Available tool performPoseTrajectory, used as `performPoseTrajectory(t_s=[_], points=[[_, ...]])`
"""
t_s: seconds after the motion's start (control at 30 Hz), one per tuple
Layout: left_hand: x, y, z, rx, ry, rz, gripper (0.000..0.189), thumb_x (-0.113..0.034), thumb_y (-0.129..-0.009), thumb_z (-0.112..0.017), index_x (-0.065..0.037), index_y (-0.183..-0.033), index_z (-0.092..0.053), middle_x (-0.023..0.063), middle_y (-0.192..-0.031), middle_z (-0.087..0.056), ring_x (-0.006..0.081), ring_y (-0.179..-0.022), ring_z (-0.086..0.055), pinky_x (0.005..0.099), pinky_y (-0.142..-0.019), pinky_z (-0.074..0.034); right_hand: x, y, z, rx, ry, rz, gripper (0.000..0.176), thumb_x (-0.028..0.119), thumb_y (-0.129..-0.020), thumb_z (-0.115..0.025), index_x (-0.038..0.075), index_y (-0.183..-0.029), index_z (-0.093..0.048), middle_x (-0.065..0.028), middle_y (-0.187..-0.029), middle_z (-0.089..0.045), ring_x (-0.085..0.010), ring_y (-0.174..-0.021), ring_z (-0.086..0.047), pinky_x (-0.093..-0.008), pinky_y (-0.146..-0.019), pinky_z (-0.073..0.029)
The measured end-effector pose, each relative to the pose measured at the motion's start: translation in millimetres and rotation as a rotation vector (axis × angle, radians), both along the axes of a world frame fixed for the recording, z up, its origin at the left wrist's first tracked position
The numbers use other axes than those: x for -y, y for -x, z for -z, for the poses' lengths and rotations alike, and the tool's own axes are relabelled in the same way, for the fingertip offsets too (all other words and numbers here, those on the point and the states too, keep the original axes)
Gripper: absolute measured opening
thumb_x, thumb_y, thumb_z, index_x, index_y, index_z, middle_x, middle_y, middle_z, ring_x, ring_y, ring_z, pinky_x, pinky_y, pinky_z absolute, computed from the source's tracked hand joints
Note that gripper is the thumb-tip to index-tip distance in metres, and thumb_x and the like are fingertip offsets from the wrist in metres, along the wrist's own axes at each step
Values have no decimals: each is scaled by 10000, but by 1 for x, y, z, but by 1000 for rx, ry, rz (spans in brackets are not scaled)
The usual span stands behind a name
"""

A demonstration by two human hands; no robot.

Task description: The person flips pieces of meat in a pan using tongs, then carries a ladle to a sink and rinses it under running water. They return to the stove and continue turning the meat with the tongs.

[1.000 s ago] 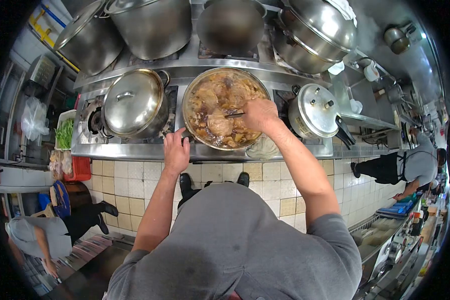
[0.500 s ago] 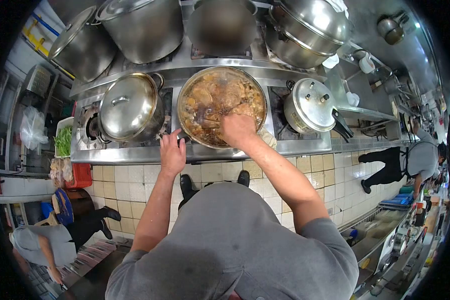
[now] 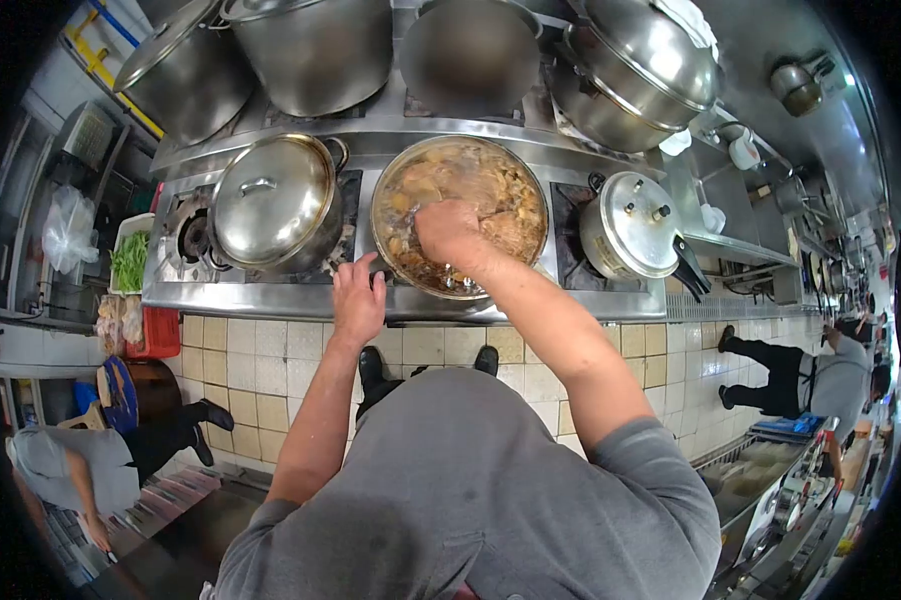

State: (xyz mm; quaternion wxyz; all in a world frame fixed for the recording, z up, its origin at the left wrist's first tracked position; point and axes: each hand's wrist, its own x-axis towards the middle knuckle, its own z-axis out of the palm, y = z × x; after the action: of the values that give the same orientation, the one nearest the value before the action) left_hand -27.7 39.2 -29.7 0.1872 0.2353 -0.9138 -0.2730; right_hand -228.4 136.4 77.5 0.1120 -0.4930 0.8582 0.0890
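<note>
Head view, looking down over the person's own grey-shirted torso to a steel cooking surface (image 3: 260, 298) with a tiled front. Right hand (image 3: 448, 232): over the near-left part of the wide open pot (image 3: 530, 190), back of hand up, fingers curled under into a loose fist; what they pinch, if anything, is hidden beneath the hand. The pot sits at the middle of the surface, on the burner directly ahead, filled with brown stew (image 3: 490, 195), chunks and liquid, near the brim. Left hand (image 3: 355, 295): palm down on the front edge of the surface, fingers spread, fingertips just beside the pot's near-left rim; contact with the rim cannot be told. To the left of the open pot, a lidded steel pot (image 3: 270, 200) on its own burner. To the right, a pressure cooker (image 3: 630, 225) with a black handle. Behind, a raised back row of large stock pots (image 3: 310, 45). Far left, a tray of green vegetables (image 3: 128, 262). One co-worker (image 3: 65, 470) bends at lower left; another co-worker (image 3: 820, 365) stands at right.
</note>
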Motion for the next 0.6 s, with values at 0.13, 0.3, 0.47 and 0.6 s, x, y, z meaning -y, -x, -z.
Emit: performPoseTrajectory(t_s=[0.13,0.3,0.47,0.6], points=[[-1,1,1,-9,7,-6,428,-213,-1039,-629,-115,-1449,-551,184,-1212,-555,404,-1171,-533,523,-1039,-443,-19,15,-5,56,9,90,221,161,-900,-689,85,-1048,-834,-148,-1049,-813,-318,-1032,-792,-456,-839,-632],[0,1,1,-37,-6,17,420,-190,-1035,-629,-105,-1440,-559,190,-1201,-555,402,-1158,-530,519,-1036,-442,-56,31,-19,90,95,222,232,169,-874,-707,41,-1032,-818,-186,-1032,-802,-350,-1013,-784,-459,-848,-631],[0,1,0,-32,11,21,414,-181,-1034,-629,-99,-1434,-562,191,-1186,-556,402,-1143,-533,516,-1029,-437,-102,48,-5,147,264,292,240,280,-922,-724,137,-1084,-828,-140,-1020,-800,-350,-989,-767,-473,-858,-614],[1,2,2,-47,29,31,407,-180,-1036,-627,-95,-1429,-564,192,-1175,-557,403,-1136,-534,516,-1029,-434,-140,49,11,191,447,315,232,314,-935,-731,236,-1127,-834,-117,-1020,-795,-355,-976,-756,-489,-850,-606]])
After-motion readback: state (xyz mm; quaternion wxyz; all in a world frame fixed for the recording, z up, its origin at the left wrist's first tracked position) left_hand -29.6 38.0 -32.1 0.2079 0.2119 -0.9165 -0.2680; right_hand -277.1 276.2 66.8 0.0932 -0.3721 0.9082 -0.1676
